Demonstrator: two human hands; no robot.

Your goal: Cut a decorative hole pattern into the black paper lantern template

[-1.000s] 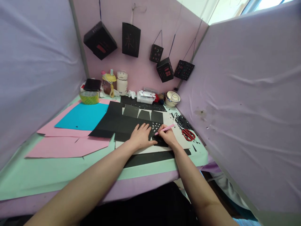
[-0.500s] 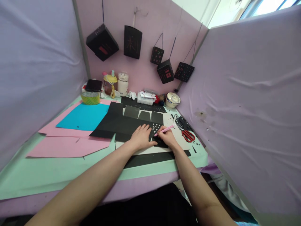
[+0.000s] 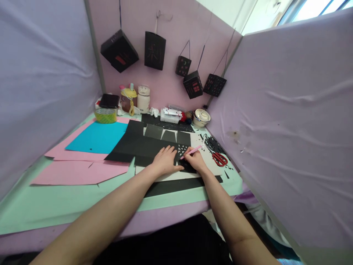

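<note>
My left hand (image 3: 164,160) lies flat with fingers spread on a large sheet of black card (image 3: 138,143), pressing it down. A pink pen-shaped craft knife (image 3: 195,149) is pinched in my right hand (image 3: 194,160), just right of the left. Its lower end meets the card, but the tip is too small to make out. Small triangular cut-outs (image 3: 182,149) pierce the card between my hands and show white through it. Trapezoid tabs line the card's far edge. Beneath it lies a white board (image 3: 211,163), with a black strip (image 3: 171,187) at the near side.
Red-handled scissors (image 3: 220,159) and black paper scraps (image 3: 213,144) lie to the right. Blue card (image 3: 96,137) and pink sheets (image 3: 79,172) spread leftward. Tape (image 3: 106,116), bottles (image 3: 143,100), a box (image 3: 170,116) and a bowl (image 3: 202,117) stand behind. Black paper lanterns (image 3: 155,50) hang above.
The view has shifted very slightly. Both hands stay in nearly the same place, the left on the card and the right holding the craft knife against it.
</note>
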